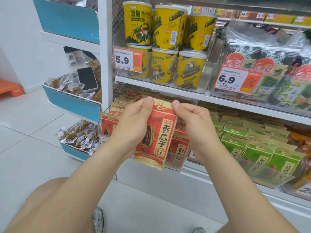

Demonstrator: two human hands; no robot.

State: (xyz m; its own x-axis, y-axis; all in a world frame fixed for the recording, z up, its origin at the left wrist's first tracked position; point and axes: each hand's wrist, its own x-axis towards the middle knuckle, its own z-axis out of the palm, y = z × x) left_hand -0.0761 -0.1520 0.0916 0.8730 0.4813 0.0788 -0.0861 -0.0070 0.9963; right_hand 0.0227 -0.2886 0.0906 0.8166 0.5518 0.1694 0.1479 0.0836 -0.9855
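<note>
A person's left hand (134, 121) and right hand (193, 125) pinch the top corners of a red sunflower seed packet (157, 135), held upright before a low shelf bin of matching red packets (179, 148). Green seed packets (255, 148) fill the bin right. Yellow seaweed-roll canisters (165, 27) stand above; a phone (87, 79) lies in a snack basket far left.

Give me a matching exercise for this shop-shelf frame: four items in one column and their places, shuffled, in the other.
Things
1. red seed packet
2. yellow canisters
3. phone
4. green packets

Places
A. in the blue side bin, lying on wrapped snacks
B. lower shelf, right of the shelved red packets
C. pinched at its top corners by the left hand and right hand
D. stacked two high behind the 5.9 price tag

Pairs: 1-C, 2-D, 3-A, 4-B
</note>
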